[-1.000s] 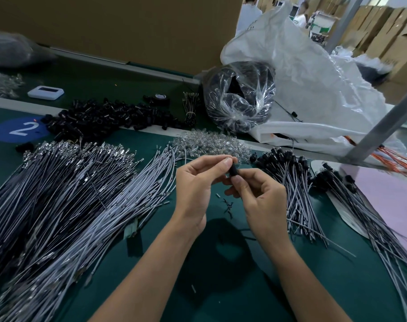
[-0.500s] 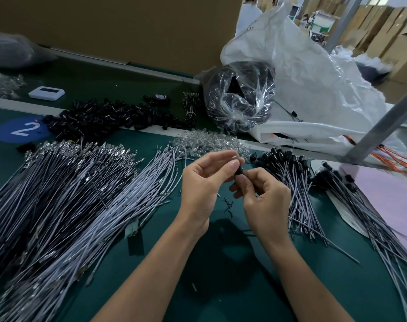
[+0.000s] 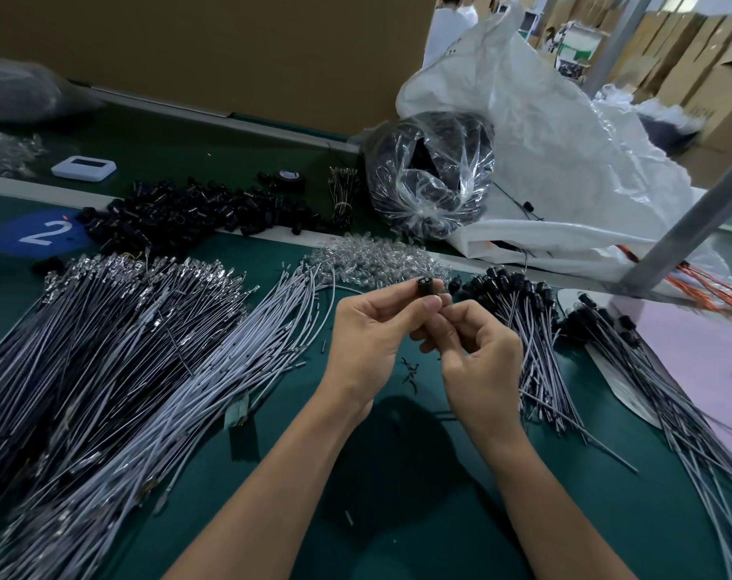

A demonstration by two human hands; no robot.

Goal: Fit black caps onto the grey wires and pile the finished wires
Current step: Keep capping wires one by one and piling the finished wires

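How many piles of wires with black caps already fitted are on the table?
2. One capped-wire pile lies just right of the right hand; the second pile lies further right, beside the pink sheet. The white bag may hide more.

grey wires (image 3: 105, 370) cut off at left edge, orange wires (image 3: 720, 293) blurred

head cam | faces forward-down | close over green table (image 3: 398, 517)

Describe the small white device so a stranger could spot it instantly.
Start on the far strip of the green bench, beyond the pale rail. Left of the black cap heap lies a flat white device with a dark screen. Nothing nearby is white and boxy.
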